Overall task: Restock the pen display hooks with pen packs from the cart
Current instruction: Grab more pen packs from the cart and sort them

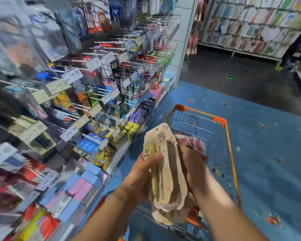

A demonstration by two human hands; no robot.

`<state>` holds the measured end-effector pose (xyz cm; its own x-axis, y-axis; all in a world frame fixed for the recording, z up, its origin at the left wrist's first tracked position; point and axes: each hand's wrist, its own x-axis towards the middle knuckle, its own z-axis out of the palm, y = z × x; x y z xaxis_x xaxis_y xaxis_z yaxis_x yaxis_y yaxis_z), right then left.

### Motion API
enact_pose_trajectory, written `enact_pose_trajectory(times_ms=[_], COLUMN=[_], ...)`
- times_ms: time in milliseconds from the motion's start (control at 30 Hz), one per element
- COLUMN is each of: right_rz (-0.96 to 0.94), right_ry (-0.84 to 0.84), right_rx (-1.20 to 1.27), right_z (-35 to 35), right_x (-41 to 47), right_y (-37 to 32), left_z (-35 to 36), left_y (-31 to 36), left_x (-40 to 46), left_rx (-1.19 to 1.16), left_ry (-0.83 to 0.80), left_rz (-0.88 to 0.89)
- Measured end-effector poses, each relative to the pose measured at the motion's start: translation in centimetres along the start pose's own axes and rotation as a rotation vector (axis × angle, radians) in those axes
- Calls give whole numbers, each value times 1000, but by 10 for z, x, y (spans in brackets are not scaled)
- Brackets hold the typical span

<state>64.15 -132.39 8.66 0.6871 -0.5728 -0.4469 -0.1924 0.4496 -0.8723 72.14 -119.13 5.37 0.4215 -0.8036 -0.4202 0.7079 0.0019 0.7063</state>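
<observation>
Holding a stack of beige pen packs [165,171] upright over the near end of the cart [219,120], at about 6 o'clock in the view. Gripping the stack from its 9 o'clock side with the left hand [142,178], thumb curled over the front card. Closing the right hand [191,164] against the stack's 3 o'clock side, fingers wrapped behind it; also touching some red-and-white packs [196,144] just past its knuckles, though whether pinching them cannot be told. Standing beside the display hooks [97,70], running from 9 to 12 o'clock, blurred, carrying price tags [71,75] and hanging stock.
</observation>
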Motion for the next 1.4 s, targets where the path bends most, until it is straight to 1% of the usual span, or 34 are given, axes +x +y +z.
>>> enact_pose_trajectory(times_ms=[100, 167, 233, 300, 367, 433, 500, 567, 600, 667, 733, 867, 900, 1000, 1100, 1200, 1267, 1400], right_rz=[67, 102, 64, 17, -11, -35, -24, 5, -5, 0, -1, -61, -67, -110, -134, -135, -145, -131], right_ry=[-5, 70, 142, 215, 227, 226, 163, 104, 102, 38, -10, -108, -127, -179, -249, -362, -438, -561], right_rx=[-36, -78, -120, -148, -148, -124, -112, 1, 6, -16, 7, -60, -56, -89, -119, -148, -157, -190], right_z=[9, 14, 18, 22, 30, 41, 55, 70, 76, 95, 117, 162, 173, 210, 247, 281, 300, 331], right_x=[-9, -13, -18, -22, -27, -33, -42, -51, -54, -63, -81, -110, -119, -145, -180, -219, -244, -283], right_y=[-5, -1, 2, 5, 9, 15, 20, 24, 27, 36, 43, 58, 61, 77, 99, 124, 141, 176], left_z=[3, 0, -4, -8, -8, -17, -32, -40, -39, -39, -45, -84, -91, -114, -145, -177, -193, -218], left_y=[-7, -15, -22, -29, -34, -42, -51, -55, -54, -51, -49, -47, -46, -45, -50, -59, -63, -70], left_x=[-13, -20, -29, -41, -56, -68, -79, -97, -106, -130, -154, -188, -199, -240, -289, -337, -369, -430], left_rx=[-19, 0, -29, -161, -300, -356, -413, -480, -465, -408, -410, -467, -484, -496, -584, -678, -694, -795], left_ry=[65, 118, 196, 222, 256, 297, 379, 424, 425, 395, 448, 638, 658, 632, 733, 839, 865, 911], left_rz=[-13, -9, -13, -18, 3, 52, 75, 84, 105, 194, 274, 395, 422, 476, 520, 559, 594, 735])
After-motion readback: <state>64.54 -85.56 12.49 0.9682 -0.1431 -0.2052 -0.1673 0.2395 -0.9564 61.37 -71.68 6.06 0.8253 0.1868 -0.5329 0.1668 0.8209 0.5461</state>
